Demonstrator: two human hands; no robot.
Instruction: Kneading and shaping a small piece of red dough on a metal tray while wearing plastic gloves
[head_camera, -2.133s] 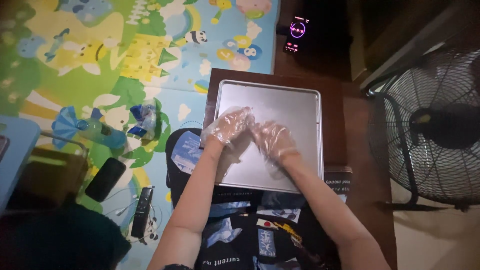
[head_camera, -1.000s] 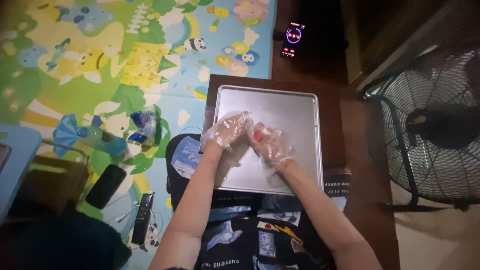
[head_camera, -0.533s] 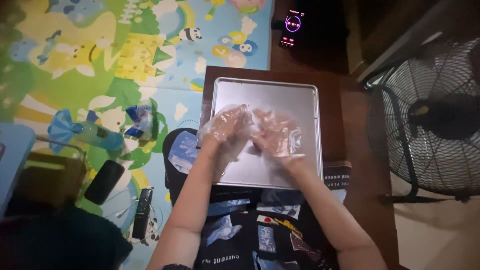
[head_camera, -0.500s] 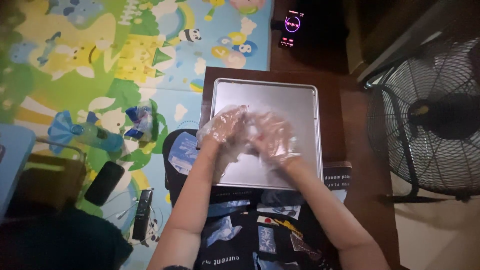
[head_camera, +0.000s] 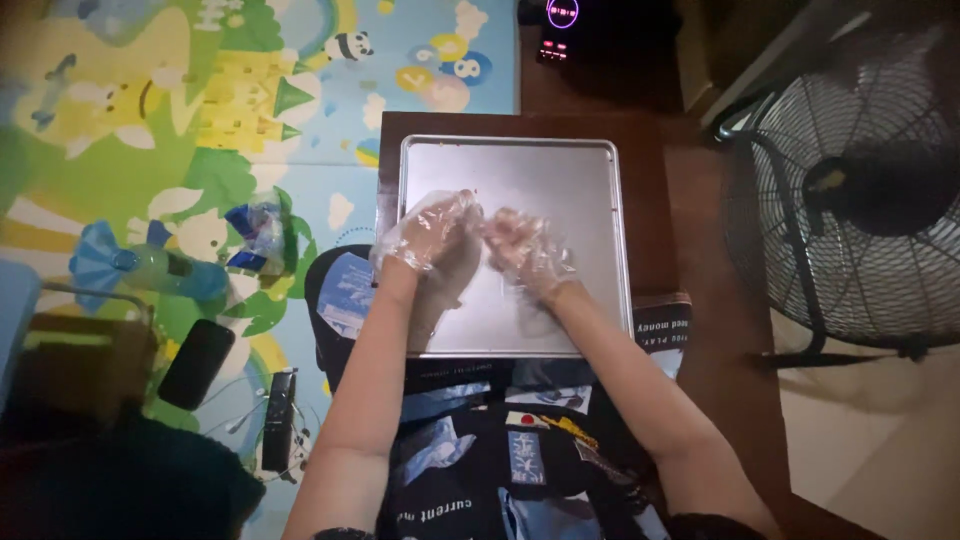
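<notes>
Both my hands wear thin clear plastic gloves and hover over a bare silver baking tray (head_camera: 560, 170) on a small dark brown table (head_camera: 650, 140). My left hand (head_camera: 432, 232) and my right hand (head_camera: 528, 252) are curled, and their fingertips meet over the tray's middle. Whether anything small is pinched between them is hidden by the crinkled gloves. A tiny reddish speck (head_camera: 476, 190) lies on the tray just beyond my left hand.
A large dark floor fan (head_camera: 860, 190) stands close on the right. A device with a purple light (head_camera: 560, 20) sits beyond the table. On the colourful play mat (head_camera: 200, 120) to the left lie a plastic bottle (head_camera: 160, 272), a black phone (head_camera: 195, 362) and a remote (head_camera: 278, 420).
My hands have drawn together until the fingertips touch. A small red thing seen by my right fingers a second ago no longer shows.
</notes>
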